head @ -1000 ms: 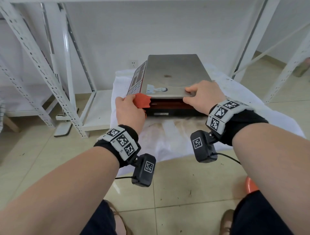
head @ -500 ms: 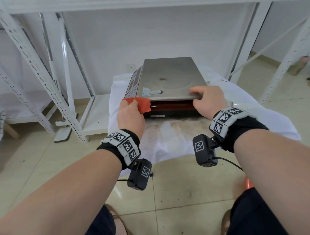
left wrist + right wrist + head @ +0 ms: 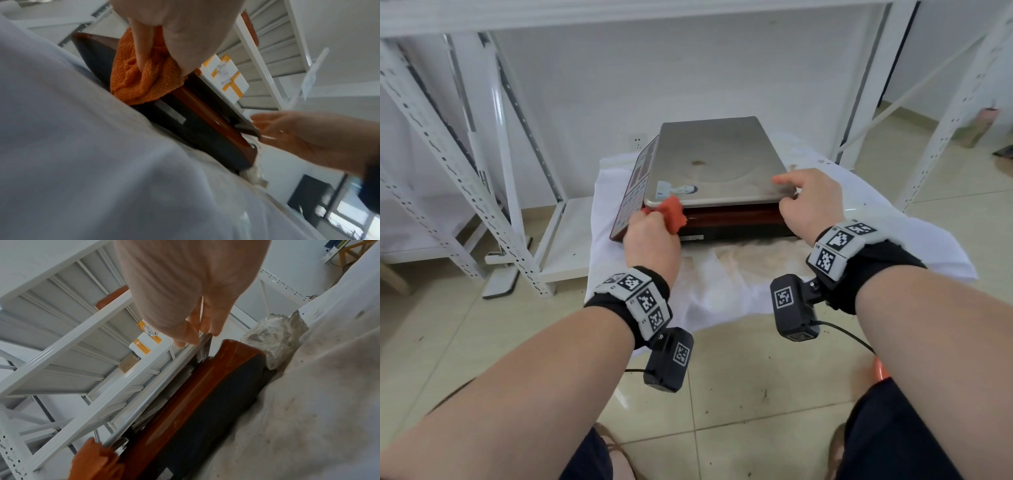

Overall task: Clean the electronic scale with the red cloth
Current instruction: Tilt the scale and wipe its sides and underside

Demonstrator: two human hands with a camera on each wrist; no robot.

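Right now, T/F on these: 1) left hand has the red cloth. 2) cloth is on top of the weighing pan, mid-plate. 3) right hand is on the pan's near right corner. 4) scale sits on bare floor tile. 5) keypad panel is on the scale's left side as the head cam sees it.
1) True. The left hand grips the bunched red cloth.
2) False. The cloth is at the near left corner of the electronic scale, against the edge of the pan and the reddish body below it.
3) True. The right hand holds that corner, thumb on top.
4) False. It sits on a stained white sheet.
5) True. The keypad panel slopes down that side.
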